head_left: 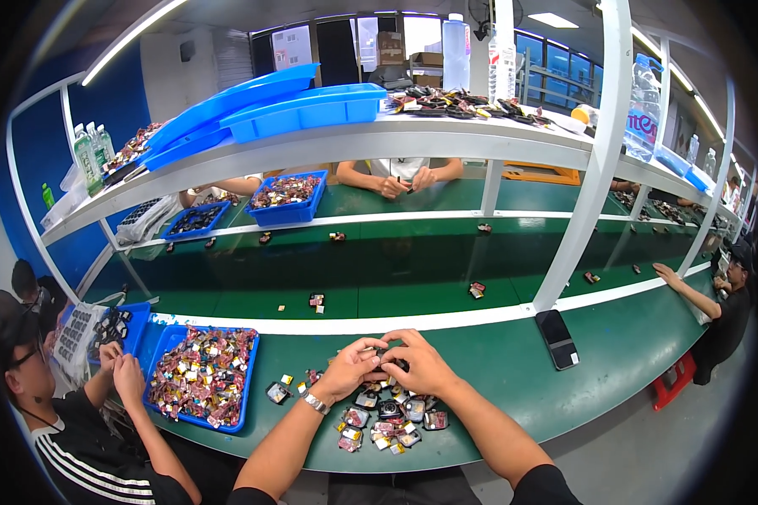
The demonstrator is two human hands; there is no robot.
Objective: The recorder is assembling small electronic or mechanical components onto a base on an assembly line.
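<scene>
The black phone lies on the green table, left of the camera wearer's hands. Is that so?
Not quite: the head view shows the black phone to the right of the wearer's left hand and right hand. It does lie on the green table.

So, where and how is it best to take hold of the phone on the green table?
Probably by the two long edges of the phone, near its middle, with the right hand, the nearer one, coming from above and the near side. It lies flat on the table, so its edges offer the grip, and its far end is close to the white post.
</scene>
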